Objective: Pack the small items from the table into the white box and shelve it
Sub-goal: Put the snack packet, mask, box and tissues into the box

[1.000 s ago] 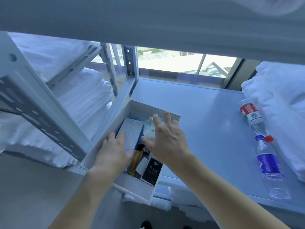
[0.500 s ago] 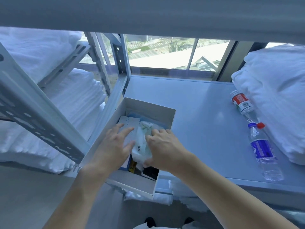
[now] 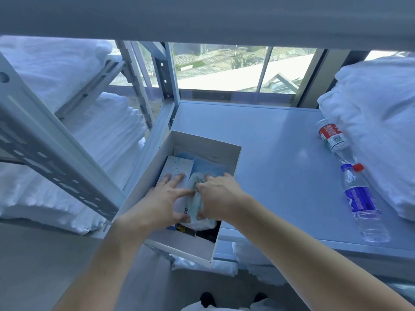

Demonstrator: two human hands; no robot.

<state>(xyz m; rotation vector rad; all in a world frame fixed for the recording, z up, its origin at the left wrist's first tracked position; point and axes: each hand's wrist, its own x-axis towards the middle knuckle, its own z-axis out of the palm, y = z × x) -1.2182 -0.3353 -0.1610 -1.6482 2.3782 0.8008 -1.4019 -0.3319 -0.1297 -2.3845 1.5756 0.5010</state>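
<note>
The open white box (image 3: 234,167) sits at the left front corner of the grey shelf (image 3: 280,153), its near end jutting past the shelf edge. Inside lie a pale dotted carton (image 3: 177,168), a blue plastic packet (image 3: 208,168), a white soft pack (image 3: 196,199) and dark items (image 3: 206,234) at the near end. My left hand (image 3: 161,198) rests with spread fingers on the dotted carton and the white pack. My right hand (image 3: 219,198) curls its fingers round the white pack, thumb pressing on it.
Two water bottles lie on the shelf at the right, one red-labelled (image 3: 332,135), one blue-labelled (image 3: 361,200). Stacked white towels (image 3: 381,122) fill the far right. More towels (image 3: 67,153) sit on the neighbouring rack at left, behind a slanted metal upright (image 3: 51,151). A shelf board (image 3: 202,16) hangs overhead.
My right hand came down from above the box and closed on the white pack. My left hand slid forward onto the dotted carton. The yellow tube is now covered.
</note>
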